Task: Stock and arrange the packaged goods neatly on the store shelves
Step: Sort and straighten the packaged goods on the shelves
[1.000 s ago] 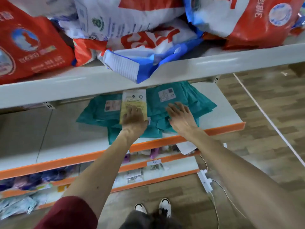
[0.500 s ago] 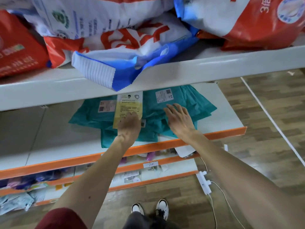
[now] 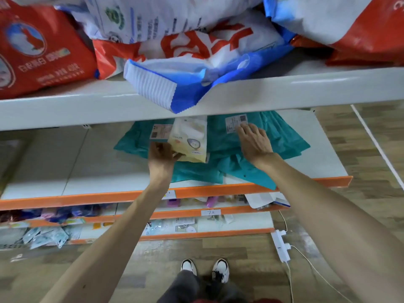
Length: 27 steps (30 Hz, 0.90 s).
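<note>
2 hands on shelf (image 3: pixel 323 149): left hand (image 3: pixel 161 159) grips yellow packet (image 3: pixel 190 138) at lower corner; right hand (image 3: pixel 254 142) lies flat, fingers straight, on teal packages (image 3: pixel 284 136) beside it.

One yellow packet (image 3: pixel 190 138) and two hands (image 3: pixel 161 158) (image 3: pixel 254 141) show. Teal packages (image 3: pixel 284 136) bear two white labels (image 3: pixel 160 131) (image 3: pixel 237 123). Two shoes (image 3: pixel 188 266) (image 3: pixel 220 270) stand near.

My left hand (image 3: pixel 161 158) grips a pale yellow packet (image 3: pixel 190 138) of soft, glossy plastic film. At three o'clock from it, my right hand (image 3: pixel 254 142) lies on teal bags (image 3: pixel 284 141) of thin, crinkled plastic with a dull sheen, each with a matt paper label (image 3: pixel 237 123). The upper shelf (image 3: pixel 306 86) at twelve o'clock looks like smooth, glossy white-painted metal. It bears a shiny blue-and-white bag (image 3: pixel 196 68) with a ribbed seal. The floor (image 3: pixel 360 215) at six o'clock shows matt wood grain.
</note>
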Each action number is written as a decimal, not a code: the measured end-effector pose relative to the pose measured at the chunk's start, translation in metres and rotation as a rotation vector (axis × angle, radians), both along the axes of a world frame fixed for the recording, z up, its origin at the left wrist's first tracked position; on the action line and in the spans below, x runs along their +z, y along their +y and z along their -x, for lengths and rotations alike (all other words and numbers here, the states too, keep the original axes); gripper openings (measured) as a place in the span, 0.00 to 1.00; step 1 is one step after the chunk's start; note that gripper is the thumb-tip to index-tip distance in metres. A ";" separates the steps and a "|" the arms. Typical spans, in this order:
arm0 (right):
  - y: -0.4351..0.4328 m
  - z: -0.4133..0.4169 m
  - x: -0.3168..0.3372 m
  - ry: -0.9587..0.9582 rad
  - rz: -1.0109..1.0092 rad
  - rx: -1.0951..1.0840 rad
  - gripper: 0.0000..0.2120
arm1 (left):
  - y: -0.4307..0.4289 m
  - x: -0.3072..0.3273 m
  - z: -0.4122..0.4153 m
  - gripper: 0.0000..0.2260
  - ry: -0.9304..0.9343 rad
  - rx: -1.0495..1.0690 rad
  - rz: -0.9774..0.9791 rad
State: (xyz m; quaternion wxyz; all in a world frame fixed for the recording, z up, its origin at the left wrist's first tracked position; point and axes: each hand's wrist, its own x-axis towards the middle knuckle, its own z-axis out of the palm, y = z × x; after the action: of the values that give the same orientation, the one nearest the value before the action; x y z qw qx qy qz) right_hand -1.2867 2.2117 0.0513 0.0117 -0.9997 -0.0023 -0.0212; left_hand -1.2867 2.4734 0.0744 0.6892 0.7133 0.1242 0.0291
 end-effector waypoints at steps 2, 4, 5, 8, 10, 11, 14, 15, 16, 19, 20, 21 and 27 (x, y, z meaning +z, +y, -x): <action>0.001 -0.002 -0.002 0.042 0.032 -0.004 0.26 | 0.011 -0.014 -0.002 0.07 0.109 0.009 -0.168; 0.005 -0.006 -0.002 0.088 0.108 0.001 0.26 | 0.018 -0.024 -0.005 0.10 0.204 -0.035 -0.427; 0.007 -0.007 -0.002 0.096 0.156 0.011 0.25 | 0.018 -0.024 -0.006 0.09 0.220 -0.061 -0.542; 0.012 -0.013 -0.004 0.101 0.253 0.022 0.24 | 0.009 -0.026 -0.017 0.14 0.136 -0.141 -0.913; 0.013 -0.016 -0.008 0.111 0.248 0.016 0.28 | -0.003 -0.025 -0.029 0.21 0.107 -0.196 -1.050; 0.013 -0.016 -0.011 0.114 0.220 0.000 0.31 | -0.012 -0.024 -0.035 0.24 0.105 -0.223 -1.082; 0.012 -0.013 -0.019 0.104 0.145 -0.057 0.31 | -0.037 -0.029 -0.045 0.37 0.143 -0.252 -1.157; 0.012 -0.011 -0.019 0.086 0.148 -0.057 0.28 | -0.043 -0.033 -0.046 0.39 0.153 -0.246 -1.187; 0.012 -0.010 -0.019 0.058 0.173 -0.046 0.25 | -0.048 -0.036 -0.044 0.39 0.162 -0.230 -1.206; 0.013 0.000 -0.017 0.003 0.301 -0.006 0.21 | -0.053 -0.040 -0.040 0.37 0.234 -0.161 -1.160; 0.013 0.006 -0.019 0.007 0.361 0.005 0.19 | -0.054 -0.038 -0.039 0.35 0.266 -0.155 -1.152; 0.012 0.013 -0.022 0.008 0.401 0.000 0.16 | -0.055 -0.037 -0.040 0.33 0.295 -0.159 -1.159; 0.007 0.039 0.013 -0.024 0.425 -0.048 0.20 | -0.042 -0.030 -0.040 0.35 0.440 -0.241 -1.048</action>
State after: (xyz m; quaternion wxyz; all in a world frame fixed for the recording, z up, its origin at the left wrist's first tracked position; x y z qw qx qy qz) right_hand -1.3261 2.2183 0.0644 -0.1999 -0.9791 0.0172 -0.0326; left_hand -1.2467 2.4314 0.0441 0.2007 0.9575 0.1517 -0.1408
